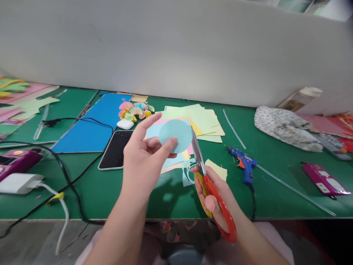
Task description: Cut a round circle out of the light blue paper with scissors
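Between the thumb and fingers of my left hand (145, 151) is a light blue paper circle (176, 134), held up above the table. My right hand (217, 191) grips scissors (220, 209) with one red and one yellow handle. Their blades point up and away, with the tips at the circle's right edge; whether they touch the paper I cannot tell. Below the circle lie curled light blue paper offcuts (189, 171). A stack of pastel paper sheets (206, 117) spreads behind my hands, and a pale yellow scrap (217, 169) lies beside the scissors.
Left of my hands are a phone (116, 151), a white case (125, 124), folded paper pieces (135, 110) and a blue board (88, 125). Black cables (64, 169) cross the left side. A blue glue gun (244, 163), glue stick (298, 189) and patterned cloth (284, 127) lie right.
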A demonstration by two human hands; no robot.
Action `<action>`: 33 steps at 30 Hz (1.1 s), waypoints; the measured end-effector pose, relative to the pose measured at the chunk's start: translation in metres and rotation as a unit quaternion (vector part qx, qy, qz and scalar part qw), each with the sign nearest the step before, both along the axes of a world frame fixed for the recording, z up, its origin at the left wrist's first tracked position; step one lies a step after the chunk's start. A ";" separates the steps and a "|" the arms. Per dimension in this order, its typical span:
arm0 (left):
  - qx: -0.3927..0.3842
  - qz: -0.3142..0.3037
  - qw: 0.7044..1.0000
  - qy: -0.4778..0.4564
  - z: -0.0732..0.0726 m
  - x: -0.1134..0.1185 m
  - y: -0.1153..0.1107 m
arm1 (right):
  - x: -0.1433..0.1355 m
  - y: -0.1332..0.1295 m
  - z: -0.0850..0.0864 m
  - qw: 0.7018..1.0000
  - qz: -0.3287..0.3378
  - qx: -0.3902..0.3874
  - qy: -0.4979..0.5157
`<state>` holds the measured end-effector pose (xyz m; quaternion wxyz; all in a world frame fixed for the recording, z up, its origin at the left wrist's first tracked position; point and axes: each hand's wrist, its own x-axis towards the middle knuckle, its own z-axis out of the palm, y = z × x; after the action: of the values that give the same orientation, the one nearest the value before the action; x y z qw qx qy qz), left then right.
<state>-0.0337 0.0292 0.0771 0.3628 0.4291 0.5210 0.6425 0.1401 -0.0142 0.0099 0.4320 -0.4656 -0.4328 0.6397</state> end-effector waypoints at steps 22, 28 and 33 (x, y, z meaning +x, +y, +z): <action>0.009 -0.033 0.999 -0.030 -0.008 0.001 0.005 | 0.001 0.002 -0.010 0.997 0.040 0.053 -0.037; 0.032 -0.032 0.999 0.022 -0.007 0.002 0.001 | 0.003 0.004 -0.018 0.996 0.066 0.054 -0.010; 0.042 -0.009 0.996 0.075 -0.007 0.001 0.000 | 0.005 0.003 -0.019 0.997 0.061 0.049 0.013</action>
<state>-0.0324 0.0290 0.0699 0.3102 0.4957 0.5157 0.6261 0.1448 -0.0110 -0.0089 0.4204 -0.4084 -0.4851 0.6490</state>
